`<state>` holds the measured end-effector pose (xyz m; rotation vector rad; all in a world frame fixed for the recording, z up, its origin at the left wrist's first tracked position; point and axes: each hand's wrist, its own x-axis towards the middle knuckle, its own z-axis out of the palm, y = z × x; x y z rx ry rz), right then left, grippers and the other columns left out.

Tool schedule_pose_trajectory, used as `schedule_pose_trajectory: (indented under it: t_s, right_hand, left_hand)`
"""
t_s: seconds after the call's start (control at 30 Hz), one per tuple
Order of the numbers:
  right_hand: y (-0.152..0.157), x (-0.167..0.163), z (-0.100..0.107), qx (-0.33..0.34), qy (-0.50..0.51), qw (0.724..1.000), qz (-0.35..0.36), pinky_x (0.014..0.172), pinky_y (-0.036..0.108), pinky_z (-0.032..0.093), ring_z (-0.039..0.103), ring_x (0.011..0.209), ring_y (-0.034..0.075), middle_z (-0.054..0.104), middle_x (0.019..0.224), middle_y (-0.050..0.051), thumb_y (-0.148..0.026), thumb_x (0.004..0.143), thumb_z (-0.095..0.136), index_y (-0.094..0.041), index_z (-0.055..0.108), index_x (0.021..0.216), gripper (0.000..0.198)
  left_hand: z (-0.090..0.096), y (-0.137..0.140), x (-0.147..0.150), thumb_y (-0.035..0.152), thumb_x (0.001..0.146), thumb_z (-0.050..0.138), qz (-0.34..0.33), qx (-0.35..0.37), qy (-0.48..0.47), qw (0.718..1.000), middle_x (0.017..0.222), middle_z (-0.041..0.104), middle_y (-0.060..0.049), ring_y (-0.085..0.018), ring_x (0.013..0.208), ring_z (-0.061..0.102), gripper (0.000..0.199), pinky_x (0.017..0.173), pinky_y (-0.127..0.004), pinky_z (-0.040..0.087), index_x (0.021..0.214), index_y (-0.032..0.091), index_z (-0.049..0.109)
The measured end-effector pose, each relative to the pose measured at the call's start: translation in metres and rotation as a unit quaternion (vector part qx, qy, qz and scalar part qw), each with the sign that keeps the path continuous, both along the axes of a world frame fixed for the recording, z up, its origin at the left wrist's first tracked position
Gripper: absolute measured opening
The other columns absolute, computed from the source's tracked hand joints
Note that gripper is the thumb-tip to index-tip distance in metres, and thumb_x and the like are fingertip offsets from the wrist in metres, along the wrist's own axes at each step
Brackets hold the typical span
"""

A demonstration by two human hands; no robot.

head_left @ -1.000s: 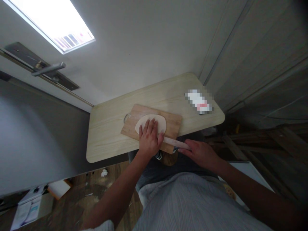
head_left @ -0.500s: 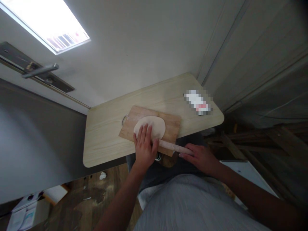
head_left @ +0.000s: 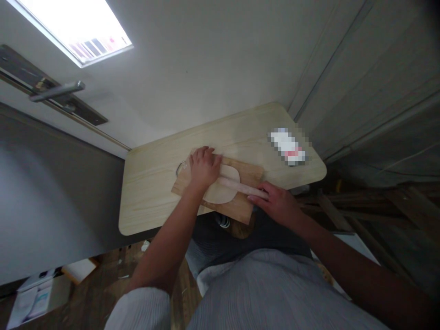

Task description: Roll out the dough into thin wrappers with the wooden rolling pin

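A flat, rounded sheet of dough lies on a wooden cutting board. Across its middle rests a thin, pale rolling pin. My right hand is closed around the pin's right end, at the board's right side. Over the far left part of the dough lies my left hand, fingers stretched away from me toward the board's far edge. The pin's left end reaches the heel of that hand, which hides part of the dough; whether they touch I cannot tell.
The board sits at the front edge of a light wood table, with a metal ring at its left end. A blurred-out phone-like object lies at the table's right. Behind stands a door with a metal handle.
My left hand has slid forward from the near part of the dough to its far side. My right hand has brought the rolling pin from the near edge onto the dough's middle.
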<state>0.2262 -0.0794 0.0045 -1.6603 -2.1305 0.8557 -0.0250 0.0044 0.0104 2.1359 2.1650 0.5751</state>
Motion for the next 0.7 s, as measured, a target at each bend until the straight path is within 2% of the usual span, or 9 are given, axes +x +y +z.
schedule_pose_trajectory:
  t_s: [0.1, 0.2, 0.27, 0.37, 0.47, 0.57, 0.7]
  right_hand:
    - [-0.003, 0.003, -0.004, 0.001, 0.006, 1.000, -0.026, 0.062, 0.029, 0.040, 0.067, 0.076, 0.023, 0.071, 0.083, 0.005, -0.065, 0.088, 0.057, -0.023, 0.060, 0.096, 0.043]
    - [-0.004, 0.005, -0.005, -0.002, 0.009, 1.000, -0.026, 0.059, 0.028, 0.038, 0.065, 0.070, 0.021, 0.070, 0.077, 0.004, -0.064, 0.093, 0.049, -0.023, 0.060, 0.093, 0.043]
    - [-0.002, 0.006, -0.005, 0.001, 0.013, 1.000, -0.023, 0.059, 0.028, 0.038, 0.065, 0.069, 0.021, 0.069, 0.076, 0.004, -0.064, 0.094, 0.047, -0.023, 0.061, 0.092, 0.043]
    - [0.000, 0.006, -0.005, 0.008, 0.019, 1.000, -0.020, 0.060, 0.028, 0.039, 0.065, 0.069, 0.021, 0.069, 0.077, 0.004, -0.066, 0.093, 0.047, -0.023, 0.061, 0.091, 0.045]
    - [0.002, 0.007, -0.005, 0.013, 0.022, 1.000, -0.019, 0.060, 0.028, 0.039, 0.064, 0.069, 0.020, 0.070, 0.079, 0.004, -0.065, 0.094, 0.047, -0.022, 0.061, 0.092, 0.045]
    - [0.002, 0.008, -0.003, -0.002, 0.026, 1.000, -0.009, 0.061, 0.028, 0.039, 0.063, 0.070, 0.019, 0.070, 0.081, 0.004, -0.062, 0.097, 0.044, -0.022, 0.061, 0.093, 0.043]
    - [0.001, 0.009, 0.001, -0.026, -0.017, 1.000, 0.000, 0.059, 0.028, 0.034, 0.062, 0.068, 0.020, 0.067, 0.075, 0.004, -0.064, 0.098, 0.037, -0.023, 0.059, 0.085, 0.048]
  left_hand:
    - [-0.006, -0.003, 0.000, 0.049, 0.102, 0.036, -0.005, -0.031, 0.023, 0.999, 0.147, 0.054, -0.010, -0.030, 0.139, 0.044, 0.047, 0.116, -0.053, 0.030, 0.137, 0.025, 0.056]
    - [-0.002, -0.002, 0.001, 0.052, 0.101, 0.038, -0.014, -0.054, 0.058, 0.997, 0.155, 0.046, -0.011, -0.035, 0.145, 0.035, 0.052, 0.117, -0.064, 0.022, 0.146, 0.028, 0.047]
    - [0.003, 0.004, 0.005, 0.054, 0.098, 0.042, -0.026, -0.068, 0.067, 0.995, 0.157, 0.042, -0.011, -0.036, 0.146, 0.032, 0.056, 0.118, -0.066, 0.019, 0.148, 0.028, 0.044]
    - [0.007, 0.016, 0.013, 0.056, 0.098, 0.043, -0.026, -0.071, 0.046, 0.996, 0.156, 0.044, -0.010, -0.033, 0.144, 0.036, 0.056, 0.118, -0.062, 0.024, 0.146, 0.028, 0.045]
    - [0.003, 0.024, 0.020, 0.055, 0.099, 0.040, -0.023, -0.049, 0.030, 0.998, 0.150, 0.051, -0.011, -0.031, 0.140, 0.042, 0.051, 0.117, -0.056, 0.028, 0.141, 0.026, 0.050]
    - [-0.004, 0.023, 0.020, 0.055, 0.099, 0.040, -0.037, -0.035, 0.032, 0.998, 0.147, 0.054, -0.011, -0.031, 0.137, 0.044, 0.051, 0.117, -0.054, 0.029, 0.138, 0.024, 0.053]
    - [-0.005, 0.014, 0.016, 0.055, 0.101, 0.036, -0.049, -0.040, 0.038, 0.997, 0.147, 0.053, -0.012, -0.031, 0.137, 0.043, 0.052, 0.116, -0.054, 0.029, 0.138, 0.023, 0.053]
